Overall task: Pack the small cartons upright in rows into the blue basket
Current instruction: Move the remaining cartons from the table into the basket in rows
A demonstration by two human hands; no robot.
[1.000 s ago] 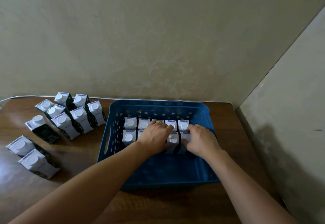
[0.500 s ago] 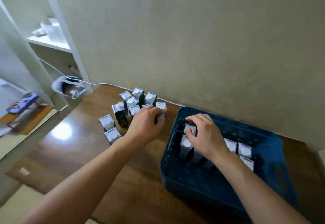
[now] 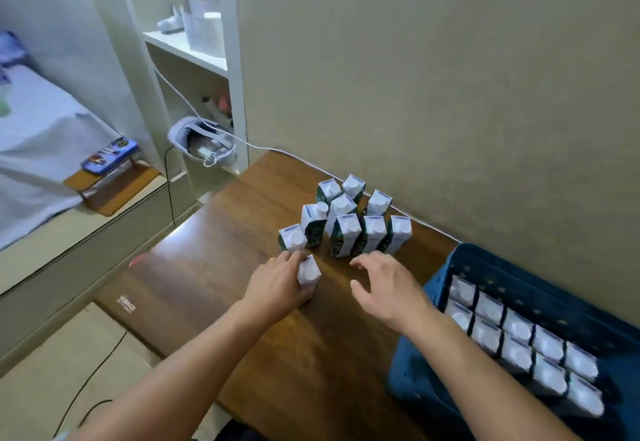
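Several small white-and-dark-green cartons (image 3: 348, 221) with round white caps stand in a cluster on the brown wooden table (image 3: 214, 267), near the wall. My left hand (image 3: 277, 288) grips one carton (image 3: 308, 272) that stands apart at the front of the cluster. My right hand (image 3: 388, 288) hovers just in front of the nearest row of the cluster, fingers spread and loosely curved, holding nothing. The blue basket (image 3: 440, 267) sits at the right, with two rows of upright cartons (image 3: 519, 340) inside along its far part.
The beige wall runs right behind the cartons and the basket. A white cable (image 3: 304, 163) lies along the table's back edge. Left of the table are a white shelf unit (image 3: 207, 56), a headset (image 3: 204, 144) and a bed. The table's left edge drops to the floor.
Both hands left the basket and moved left to the loose cartons. My left hand took hold of a front carton. The camera swung left, so the basket now lies at the right.
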